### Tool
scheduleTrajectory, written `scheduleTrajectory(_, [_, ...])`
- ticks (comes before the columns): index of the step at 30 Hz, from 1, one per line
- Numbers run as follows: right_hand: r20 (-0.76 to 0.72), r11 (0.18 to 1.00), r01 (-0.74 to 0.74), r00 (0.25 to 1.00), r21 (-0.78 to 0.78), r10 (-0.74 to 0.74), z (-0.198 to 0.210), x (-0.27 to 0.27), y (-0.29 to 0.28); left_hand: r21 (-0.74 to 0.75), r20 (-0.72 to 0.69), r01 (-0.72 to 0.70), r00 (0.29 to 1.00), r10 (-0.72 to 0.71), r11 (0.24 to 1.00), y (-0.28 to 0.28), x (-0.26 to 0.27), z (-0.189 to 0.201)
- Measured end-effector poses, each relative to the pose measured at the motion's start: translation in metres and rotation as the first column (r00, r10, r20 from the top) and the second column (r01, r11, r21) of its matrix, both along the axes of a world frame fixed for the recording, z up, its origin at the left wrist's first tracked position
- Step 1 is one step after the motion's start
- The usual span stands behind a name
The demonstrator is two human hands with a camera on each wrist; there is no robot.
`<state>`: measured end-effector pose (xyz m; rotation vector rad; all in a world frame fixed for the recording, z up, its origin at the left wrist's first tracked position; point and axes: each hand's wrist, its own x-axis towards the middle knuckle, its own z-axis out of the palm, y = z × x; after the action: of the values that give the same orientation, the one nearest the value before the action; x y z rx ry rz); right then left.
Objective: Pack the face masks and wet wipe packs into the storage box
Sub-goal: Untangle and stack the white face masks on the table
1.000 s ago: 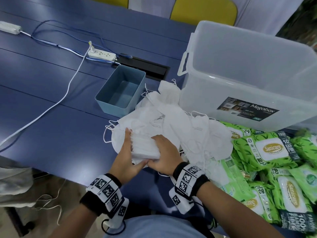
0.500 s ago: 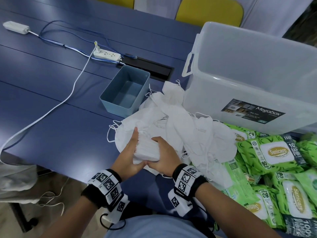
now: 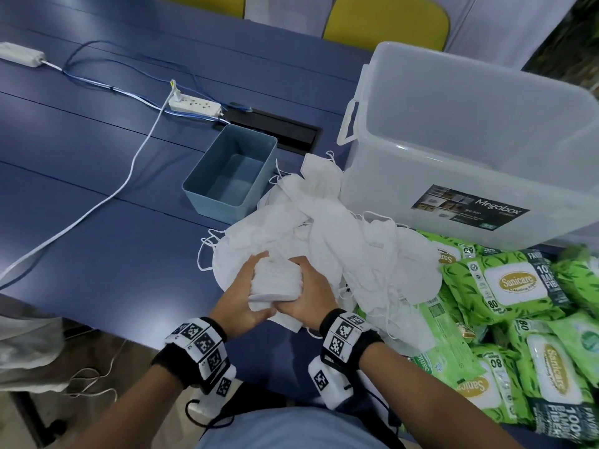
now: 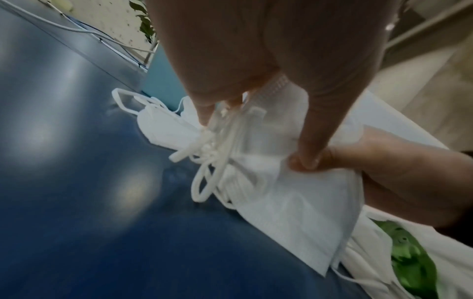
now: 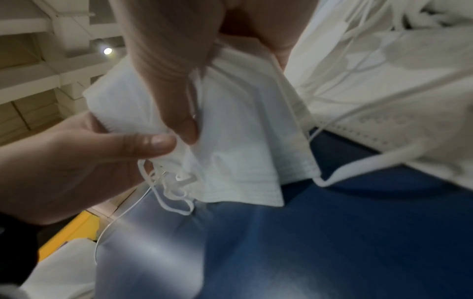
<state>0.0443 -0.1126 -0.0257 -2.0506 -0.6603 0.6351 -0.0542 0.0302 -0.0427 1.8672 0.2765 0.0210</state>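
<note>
Both grips are closed on the small white stack of folded face masks (image 3: 275, 283), left hand (image 3: 241, 301) and right hand (image 3: 308, 294) at opposite ends, low over the blue tabletop (image 3: 97, 189), with the clear plastic storage box (image 3: 470, 163) ahead and rightward, nearer the right hand.
</note>
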Motion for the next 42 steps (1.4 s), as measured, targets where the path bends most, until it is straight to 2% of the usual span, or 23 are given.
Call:
scheduleTrajectory(3, [0.045,0.998,-0.054,0.997,-0.032,0.056,0.002,0.002,0.002,-0.014,-0.005,-0.034,0.999,0.033,0.999,0.003,0.000,0.003])
scheduleTrajectory(6, [0.058,0.998,-0.058,0.997,0.017,0.057,0.007,0.002,0.000,-0.015,0.025,-0.069,0.997,0.069,0.998,0.006,-0.001,0.015])
scheduleTrajectory(8, [0.039,0.996,-0.022,0.999,0.091,0.019,0.016,0.001,0.000,-0.049,0.098,-0.153,0.983,0.157,0.987,0.006,-0.005,0.027])
scheduleTrajectory(9, [-0.003,0.989,0.020,1.000,0.144,-0.020,0.021,0.000,0.002,-0.088,0.138,-0.230,0.961,0.240,0.969,0.007,-0.007,0.031])
scheduleTrajectory(11, [-0.150,0.964,0.147,0.982,0.223,-0.115,0.033,-0.002,0.014,-0.158,0.192,-0.423,0.873,0.448,0.892,0.006,-0.013,0.035])
scheduleTrajectory(13, [-0.296,0.944,0.253,0.937,0.211,-0.185,0.040,-0.006,0.034,-0.175,0.175,-0.575,0.781,0.600,0.799,0.003,-0.017,0.037])
scheduleTrajectory(15, [-0.381,0.937,0.301,0.899,0.177,-0.217,0.041,-0.011,0.053,-0.123,0.134,-0.686,0.704,0.697,0.717,0.004,-0.020,0.042])
scheduleTrajectory(17, [-0.483,0.932,0.308,0.856,0.192,-0.184,0.040,-0.016,0.062,-0.134,0.116,-0.672,0.719,0.685,0.728,0.010,-0.021,0.046])
scheduleTrajectory(19, [-0.572,0.933,0.271,0.815,0.237,-0.092,0.038,-0.020,0.065,-0.405,0.077,-0.532,0.791,0.607,0.744,0.015,-0.024,0.048])
scheduleTrajectory(21, [-0.611,0.934,0.224,0.791,0.280,-0.007,0.040,-0.022,0.064,-0.647,-0.049,-0.417,0.858,0.511,0.638,0.018,-0.028,0.048])
scheduleTrajectory(24, [-0.617,0.942,0.188,0.787,0.279,0.026,0.042,-0.016,0.059,-0.721,-0.088,-0.364,0.892,0.444,0.589,0.017,-0.029,0.049])
scheduleTrajectory(27, [-0.570,0.958,0.164,0.822,0.234,-0.002,0.045,-0.008,0.047,-0.717,-0.135,-0.397,0.886,0.444,0.574,0.013,-0.018,0.048])
scheduleTrajectory(31, [-0.442,0.972,0.155,0.895,0.177,-0.062,0.056,0.014,0.011,-0.734,-0.144,-0.362,0.909,0.390,0.575,0.010,0.003,0.047])
scheduleTrajectory(33, [-0.227,0.948,0.287,0.941,0.136,-0.252,0.061,0.037,-0.020,-0.722,-0.160,-0.404,0.887,0.433,0.562,0.011,0.012,0.048])
scheduleTrajectory(34, [-0.048,0.919,0.376,0.927,0.118,-0.373,0.060,0.050,-0.038,-0.718,-0.170,-0.425,0.875,0.453,0.551,0.013,0.015,0.048])
scheduleTrajectory(36, [0.344,0.851,0.523,0.792,0.044,-0.505,0.053,0.077,-0.070,-0.718,-0.185,-0.440,0.868,0.461,0.540,0.017,0.021,0.046])
scheduleTrajectory(37, [0.467,0.810,0.583,0.733,-0.059,-0.494,0.046,0.087,-0.082,-0.719,-0.188,-0.443,0.865,0.464,0.535,0.018,0.023,0.046])
scheduleTrajectory(38, [0.523,0.752,0.628,0.717,-0.198,-0.461,0.040,0.096,-0.091,-0.717,-0.190,-0.446,0.865,0.464,0.536,0.018,0.026,0.046])
scheduleTrajectory(40, [0.483,0.626,0.616,0.780,-0.478,-0.399,0.026,0.104,-0.097,-0.704,-0.206,-0.453,0.867,0.453,0.547,0.017,0.030,0.049])
scheduleTrajectory(41, [0.432,0.594,0.587,0.809,-0.550,-0.399,0.021,0.105,-0.096,-0.704,-0.214,-0.452,0.870,0.444,0.548,0.015,0.032,0.049])
scheduleTrajectory(42, [0.389,0.596,0.572,0.820,-0.564,-0.419,0.014,0.106,-0.093,-0.708,-0.223,-0.451,0.873,0.435,0.543,0.013,0.034,0.050])
